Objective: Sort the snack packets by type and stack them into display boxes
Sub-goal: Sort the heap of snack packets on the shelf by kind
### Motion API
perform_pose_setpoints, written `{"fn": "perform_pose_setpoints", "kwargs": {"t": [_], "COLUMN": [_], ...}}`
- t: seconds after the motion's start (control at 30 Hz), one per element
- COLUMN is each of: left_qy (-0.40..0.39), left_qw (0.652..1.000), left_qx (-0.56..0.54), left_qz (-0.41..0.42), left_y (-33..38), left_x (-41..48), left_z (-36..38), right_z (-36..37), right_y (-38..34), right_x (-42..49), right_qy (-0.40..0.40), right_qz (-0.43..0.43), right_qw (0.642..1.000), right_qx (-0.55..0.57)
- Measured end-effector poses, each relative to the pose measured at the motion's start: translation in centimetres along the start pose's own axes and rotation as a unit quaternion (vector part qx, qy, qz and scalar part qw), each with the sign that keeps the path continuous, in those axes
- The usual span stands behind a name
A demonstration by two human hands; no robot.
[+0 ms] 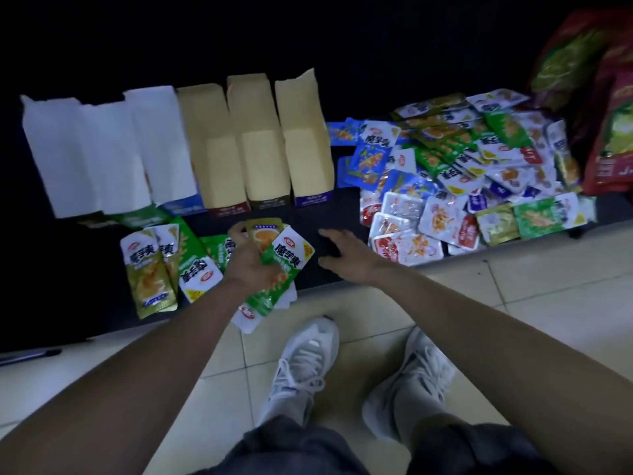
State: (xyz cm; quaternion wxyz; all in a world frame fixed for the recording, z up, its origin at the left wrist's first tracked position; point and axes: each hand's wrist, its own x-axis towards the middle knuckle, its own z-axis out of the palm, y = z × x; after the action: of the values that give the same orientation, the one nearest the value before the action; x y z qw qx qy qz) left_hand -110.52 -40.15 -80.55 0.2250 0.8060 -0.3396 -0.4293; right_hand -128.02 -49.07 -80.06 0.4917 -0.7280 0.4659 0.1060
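Note:
My left hand (247,260) grips a fanned bunch of green snack packets (284,265) above the front edge of the dark mat (322,207). My right hand (346,253) hovers just right of it, fingers spread and holding nothing. A big mixed pile of packets (462,173), blue, green, red and white, lies on the mat to the right. A few green and olive packets (161,265) lie to the left of my left hand. Several open display boxes (253,145), white and tan inside, stand in a row behind.
Large red and green bags (603,108) stand at the far right. The pale tiled floor (513,303) lies in front of the mat, with a person's two white shoes (301,368) on it. Behind the boxes everything is dark.

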Motion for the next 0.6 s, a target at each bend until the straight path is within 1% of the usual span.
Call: {"fn": "perform_pose_setpoints", "kwargs": {"t": [0.1, 0.17, 0.2, 0.27, 0.33, 0.37, 0.47, 0.5, 0.53, 0.6], "left_qy": [-0.013, -0.007, 0.009, 0.068, 0.114, 0.123, 0.089, 0.091, 0.099, 0.109], "left_qw": [0.992, 0.972, 0.962, 0.944, 0.926, 0.918, 0.882, 0.879, 0.886, 0.919], "left_qx": [0.12, 0.221, 0.259, 0.306, 0.325, 0.334, 0.411, 0.417, 0.404, 0.334], "left_qz": [0.039, 0.076, 0.086, 0.107, 0.151, 0.173, 0.214, 0.214, 0.203, 0.177], "left_y": [-2.4, -3.4, -3.8, -4.3, -4.9, -5.4, -6.5, -6.7, -6.9, -7.3], "left_x": [1.0, 1.9, 2.2, 2.4, 2.0, 1.8, 1.1, 1.1, 1.2, 1.5], "left_z": [-3.0, -4.8, -5.3, -5.8, -5.3, -4.8, -3.7, -3.9, -4.3, -5.5], "right_z": [2.1, 2.6, 2.8, 3.2, 3.8, 4.2, 5.0, 4.9, 4.8, 4.5], "right_y": [-1.7, -2.4, -2.7, -3.2, -3.8, -4.0, -4.3, -4.3, -4.2, -4.1], "right_x": [1.2, 2.0, 2.4, 3.1, 3.6, 3.7, 4.0, 4.0, 4.2, 4.4], "right_qy": [-0.035, -0.031, -0.024, -0.014, -0.03, -0.046, -0.064, -0.058, -0.046, -0.005], "right_qz": [-0.029, -0.036, -0.036, -0.043, -0.059, -0.069, -0.081, -0.076, -0.071, -0.067], "right_qw": [0.996, 0.994, 0.995, 0.995, 0.994, 0.993, 0.994, 0.995, 0.996, 0.998], "right_qx": [-0.076, -0.097, -0.095, -0.084, -0.082, -0.079, -0.036, -0.015, -0.001, 0.006]}}
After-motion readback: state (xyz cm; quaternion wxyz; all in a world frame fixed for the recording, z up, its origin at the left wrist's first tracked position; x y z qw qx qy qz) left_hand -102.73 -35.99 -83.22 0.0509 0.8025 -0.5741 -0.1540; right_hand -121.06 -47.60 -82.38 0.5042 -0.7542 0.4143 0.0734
